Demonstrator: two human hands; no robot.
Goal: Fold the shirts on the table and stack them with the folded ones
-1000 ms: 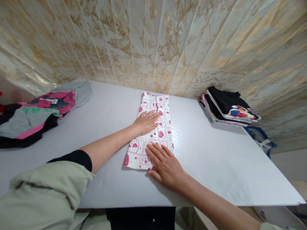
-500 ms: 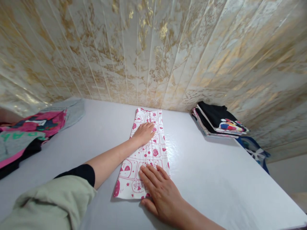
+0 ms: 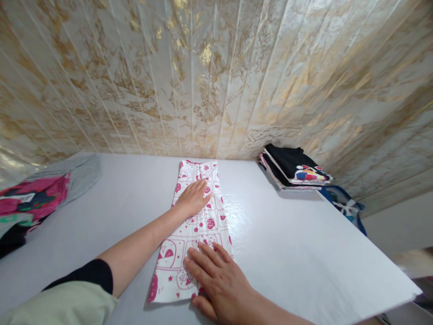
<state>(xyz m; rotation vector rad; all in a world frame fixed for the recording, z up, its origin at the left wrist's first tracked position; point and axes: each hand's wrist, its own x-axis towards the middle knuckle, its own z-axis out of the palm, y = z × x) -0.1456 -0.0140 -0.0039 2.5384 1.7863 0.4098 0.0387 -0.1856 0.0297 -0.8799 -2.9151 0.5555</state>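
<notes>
A white garment with pink printed drawings (image 3: 182,246) lies folded into a long strip on the white table, its narrower end toward the wall. My left hand (image 3: 192,197) rests flat on its upper half, fingers stretched toward the far end. Across the near right part of the cloth lies my right hand (image 3: 219,280), palm down with the fingers spread and the thumb by the bottom edge. Both hands press on the cloth without gripping it. What kind of garment it is, I cannot tell for sure.
Folded clothes are stacked (image 3: 294,167) at the back right, a black one on top. A loose heap of grey, pink and black clothes (image 3: 43,194) lies at the left. Beyond the table's right edge is a blue bag-like item (image 3: 345,207). A gold-patterned wall (image 3: 203,90) closes the back.
The view has shifted a little to the right and up, so everything sits further left. Both hands stay on the cloth in nearly the same places.
</notes>
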